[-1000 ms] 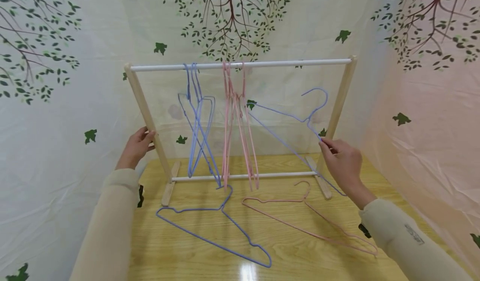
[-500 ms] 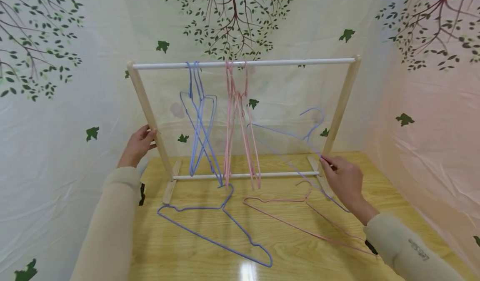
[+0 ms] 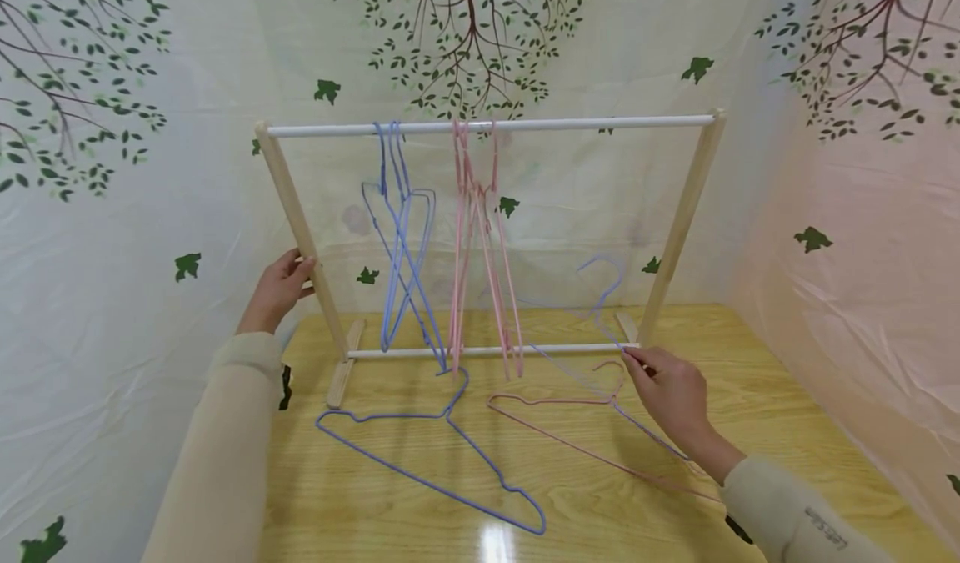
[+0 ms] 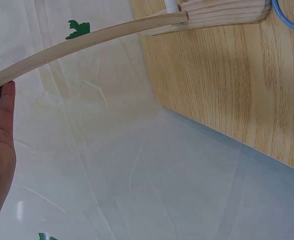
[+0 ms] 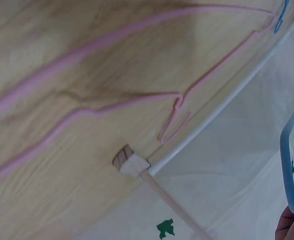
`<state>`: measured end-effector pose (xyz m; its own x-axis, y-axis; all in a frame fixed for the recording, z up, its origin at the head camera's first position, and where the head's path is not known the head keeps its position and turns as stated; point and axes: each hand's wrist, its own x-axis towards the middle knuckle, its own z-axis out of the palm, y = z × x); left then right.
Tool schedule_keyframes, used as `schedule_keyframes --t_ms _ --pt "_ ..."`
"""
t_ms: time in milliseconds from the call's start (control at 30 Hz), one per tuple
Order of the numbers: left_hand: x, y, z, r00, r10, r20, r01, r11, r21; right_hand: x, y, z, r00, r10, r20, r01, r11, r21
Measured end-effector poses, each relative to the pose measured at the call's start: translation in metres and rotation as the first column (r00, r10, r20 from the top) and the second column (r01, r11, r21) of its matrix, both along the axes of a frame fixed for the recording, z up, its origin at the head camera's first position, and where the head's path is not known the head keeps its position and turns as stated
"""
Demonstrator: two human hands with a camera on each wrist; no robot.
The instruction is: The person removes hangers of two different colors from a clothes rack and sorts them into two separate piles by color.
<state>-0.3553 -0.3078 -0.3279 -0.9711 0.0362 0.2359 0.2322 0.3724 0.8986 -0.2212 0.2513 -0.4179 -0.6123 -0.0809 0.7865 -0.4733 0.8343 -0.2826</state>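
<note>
pale cloth backdrop (image 3: 652, 12) closes off the space behind one wood-grained desk (image 3: 345, 505), with three leafy trees (image 3: 472, 12) printed across its upper part and a scatter of green leaf shapes lower down. on the desk stands one rack: two wooden posts, the left post (image 3: 292, 213) and the right post (image 3: 687, 213), two feet, the nearer to the left hand being the left foot (image 3: 341, 385), and two white rods, an upper rod (image 3: 577, 123) and a lower rod (image 3: 585, 348).

nine hangers can be counted. six hang by their hooks from the upper rod: three blue hanging hangers (image 3: 406, 200) to the left and, just beside them, three pink hanging hangers (image 3: 492, 292) near the middle; the wires overlap, so the count goes by the hooks. two lie on the desk in front, one blue flat hanger (image 3: 447, 414) to the left and one pink flat hanger (image 3: 555, 401) to the right.

the ninth, a blue hanger (image 5: 287, 170), is pinched between the thumb and fingers of the right hand (image 3: 671, 392). it tilts in front of the rack's right half, its hook free of the upper rod, one shoulder passing over the pink flat hanger; whether they touch i cannot tell.

the left hand (image 3: 273, 290) has its fingers against the left post; whether they close round it i cannot tell. two beige sleeves reach in, one per arm.
</note>
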Motion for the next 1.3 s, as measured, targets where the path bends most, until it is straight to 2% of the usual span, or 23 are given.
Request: schedule_keyframes --t_ms 200,333,433,567,700,967,1300 --pt "0.002 0.001 0.000 1.000 0.005 0.009 -0.005 1.000 -0.002 0.007 -0.009 -0.015 0.997 0.057 0.053 -0.056 0.998 -0.022" --pt "0.015 0.010 0.012 1.000 -0.006 0.021 0.005 1.000 0.010 0.014 -0.017 -0.024 0.994 0.073 0.083 -0.070 0.997 -0.038" --pt "0.019 0.014 0.017 1.000 -0.011 0.026 0.011 1.000 0.023 0.019 -0.023 -0.029 0.993 0.076 0.093 -0.072 0.997 -0.042" --pt "0.007 0.006 0.007 1.000 -0.004 0.022 0.004 1.000 0.012 0.025 -0.029 -0.033 0.990 0.099 0.104 -0.093 0.994 -0.056" --pt "0.001 0.002 0.000 1.000 0.006 0.016 -0.006 1.000 -0.003 0.030 -0.031 -0.035 0.986 0.116 0.116 -0.109 0.992 -0.070" --pt "-0.001 0.002 -0.001 1.000 0.010 0.014 -0.010 1.000 -0.007 0.040 -0.037 -0.042 0.979 0.135 0.152 -0.122 0.988 -0.096" --pt "0.001 0.004 -0.001 1.000 0.020 0.022 -0.020 1.000 -0.011 0.054 -0.053 -0.056 0.952 0.206 0.225 -0.164 0.968 -0.188"
